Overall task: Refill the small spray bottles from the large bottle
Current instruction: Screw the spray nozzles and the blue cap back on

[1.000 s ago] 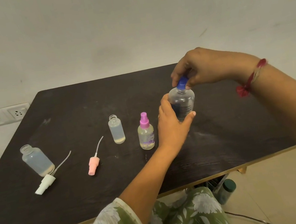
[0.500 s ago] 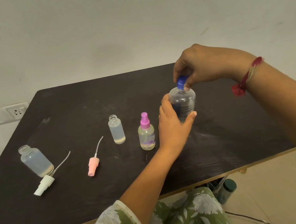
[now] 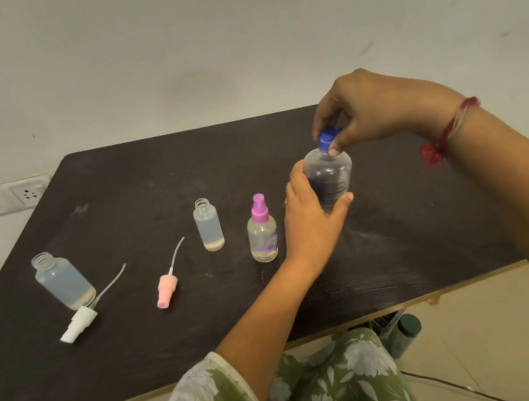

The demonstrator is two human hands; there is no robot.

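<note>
The large clear bottle stands upright on the dark table, right of centre. My left hand grips its body from the left. My right hand pinches its blue cap from above. Left of it stands a small bottle with a purple spray top. Further left stands an uncapped small bottle, and a wider uncapped bottle stands at the far left. A pink spray head and a white spray head lie on the table with their tubes.
The table's front edge runs close to my lap. A wall socket sits on the wall at the left. A dark-capped container and a cable are on the floor under the table's right side.
My right hand has shifted slightly on the blue cap while my left hand keeps its grip on the large bottle. The small bottles and spray heads have not moved.
</note>
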